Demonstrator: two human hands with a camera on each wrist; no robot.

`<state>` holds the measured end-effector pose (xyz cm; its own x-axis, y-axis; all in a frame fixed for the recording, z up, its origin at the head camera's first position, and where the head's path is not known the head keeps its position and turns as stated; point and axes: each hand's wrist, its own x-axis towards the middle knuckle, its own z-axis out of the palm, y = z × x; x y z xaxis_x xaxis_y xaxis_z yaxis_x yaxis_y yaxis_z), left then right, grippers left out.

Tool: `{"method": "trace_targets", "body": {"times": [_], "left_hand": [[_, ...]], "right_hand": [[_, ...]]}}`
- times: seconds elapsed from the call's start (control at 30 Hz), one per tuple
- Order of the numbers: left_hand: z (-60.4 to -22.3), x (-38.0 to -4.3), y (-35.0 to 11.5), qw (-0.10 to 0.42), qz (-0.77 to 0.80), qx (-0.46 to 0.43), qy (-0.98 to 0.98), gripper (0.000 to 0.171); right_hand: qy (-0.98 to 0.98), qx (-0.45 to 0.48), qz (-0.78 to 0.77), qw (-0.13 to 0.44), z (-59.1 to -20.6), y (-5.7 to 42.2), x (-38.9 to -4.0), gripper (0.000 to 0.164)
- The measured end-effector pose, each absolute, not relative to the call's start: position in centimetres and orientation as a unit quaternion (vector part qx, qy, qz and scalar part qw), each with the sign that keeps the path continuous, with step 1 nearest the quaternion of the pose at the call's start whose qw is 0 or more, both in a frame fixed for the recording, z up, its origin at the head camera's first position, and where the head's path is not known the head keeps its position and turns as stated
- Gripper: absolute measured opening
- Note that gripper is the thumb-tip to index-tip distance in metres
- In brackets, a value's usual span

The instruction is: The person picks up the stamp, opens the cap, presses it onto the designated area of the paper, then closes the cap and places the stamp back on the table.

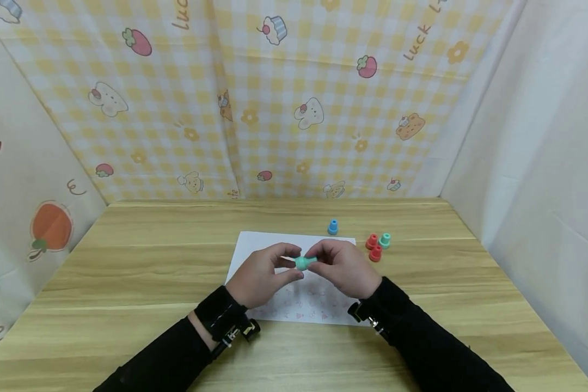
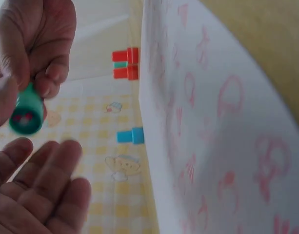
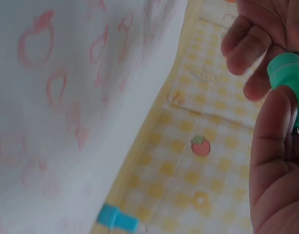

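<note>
A small green toy stamp (image 1: 301,264) is held above a sheet of white paper (image 1: 274,310) with pale pink prints. My right hand (image 1: 344,270) pinches its narrow end between thumb and fingers. In the left wrist view the stamp's (image 2: 28,114) wide mouth faces the camera, with pinkish marks inside. My left hand (image 1: 261,276) is close by on the other side, its fingers apart and loosely bent around the wide end. The right wrist view has the right thumb (image 3: 272,131) along the stamp's narrow part.
Just past the paper's back edge stands a blue stamp (image 1: 332,228). To its right, two red stamps (image 1: 371,242) and another green stamp (image 1: 384,240) stand in a cluster on the wooden table (image 1: 152,272). A yellow checked cloth (image 1: 274,109) hangs behind.
</note>
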<state>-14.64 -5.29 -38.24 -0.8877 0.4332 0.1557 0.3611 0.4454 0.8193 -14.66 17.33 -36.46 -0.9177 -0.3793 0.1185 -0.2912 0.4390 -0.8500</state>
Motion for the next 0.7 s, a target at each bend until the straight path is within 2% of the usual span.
{"method": "trace_targets", "body": {"times": [0.2,0.47,0.7], "left_hand": [[-37.8,-14.9,-6.3,0.04,0.428,0.212,0.878,0.054],[-38.4,-15.5,-7.6,0.039,0.369,0.204,0.906,0.056],[-38.1,-15.8,-8.1,0.036,0.312,0.213,0.925,0.059]], "right_hand": [[0.863,-0.158,-0.48,0.001,-35.3,20.5,-15.1,0.012],[0.909,-0.085,-0.407,-0.01,-33.9,25.9,-15.6,0.02],[0.939,-0.07,-0.334,-0.027,-33.5,29.8,-15.9,0.025]]}}
